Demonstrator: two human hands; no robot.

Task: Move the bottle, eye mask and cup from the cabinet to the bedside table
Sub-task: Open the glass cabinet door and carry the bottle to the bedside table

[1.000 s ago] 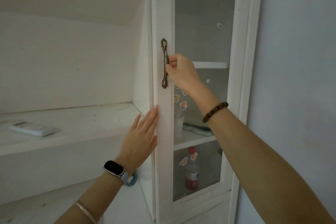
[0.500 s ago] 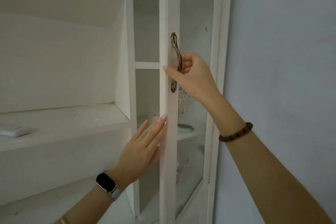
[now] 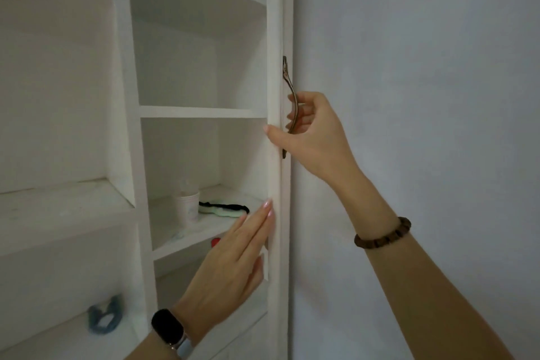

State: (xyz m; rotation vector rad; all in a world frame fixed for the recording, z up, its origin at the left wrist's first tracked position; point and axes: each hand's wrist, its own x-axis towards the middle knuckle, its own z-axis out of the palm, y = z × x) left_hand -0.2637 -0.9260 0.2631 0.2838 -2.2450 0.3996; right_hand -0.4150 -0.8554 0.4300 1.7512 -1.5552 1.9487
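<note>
Opening white cabinet door (image 3: 274, 38): right hand (image 3: 314, 133) grip clenched on bronze curved handle (image 3: 292, 102), left hand (image 3: 230, 260) flat, released, on door edge. White paper cup (image 3: 187, 207), green-black eye mask (image 3: 223, 209) on shelf; red-capped bottle (image 3: 215, 242) below. Nothing moved yet.

Cabinet (image 3: 128, 126): painted wood, white, matt; shelf (image 3: 187, 231) surface scuffed and dusty toward its front edge. Door (image 3: 274, 96): same matt white paint. Handle (image 3: 292, 96): metal, bronze tone, dull sheen. Cup (image 3: 188, 209): paper, white, matt. Eye mask (image 3: 222, 209): soft cloth, pale green with black strap. Wall (image 3: 423, 67): matt, faintly rough plaster. Watch (image 3: 167, 327): glossy black face. Bracelet (image 3: 382, 233): brown wooden beads, semi-matt.
</note>
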